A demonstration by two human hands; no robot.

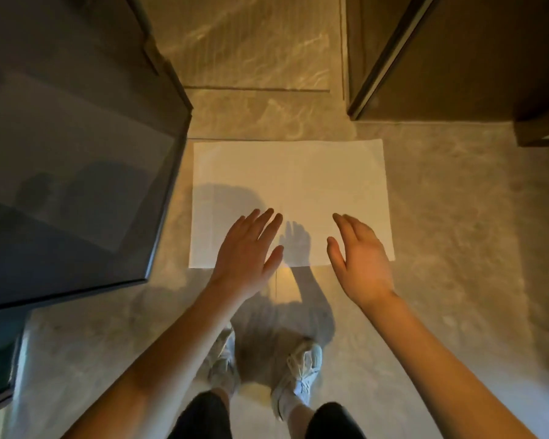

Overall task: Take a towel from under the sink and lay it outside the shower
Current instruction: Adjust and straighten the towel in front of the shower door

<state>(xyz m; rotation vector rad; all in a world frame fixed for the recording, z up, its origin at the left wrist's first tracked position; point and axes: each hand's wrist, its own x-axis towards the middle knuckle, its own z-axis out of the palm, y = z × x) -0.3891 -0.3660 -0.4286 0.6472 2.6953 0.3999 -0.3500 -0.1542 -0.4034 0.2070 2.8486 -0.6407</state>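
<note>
A white towel [292, 185] lies flat and spread out on the marble floor, just before the shower threshold line. Over its near edge hover my left hand [248, 251] and my right hand [358, 258], both with fingers apart and nothing in them. Whether the palms touch the cloth I cannot tell; their shadows fall on the towel and on the floor below it. The shower floor [254, 42] stretches beyond the towel's far edge.
A dark glass panel [76, 147] stands at the left, close to the towel's left side. A brown door or wall edge [393, 55] rises at the right. My two feet in pale sneakers [298, 375] stand on the floor behind the towel.
</note>
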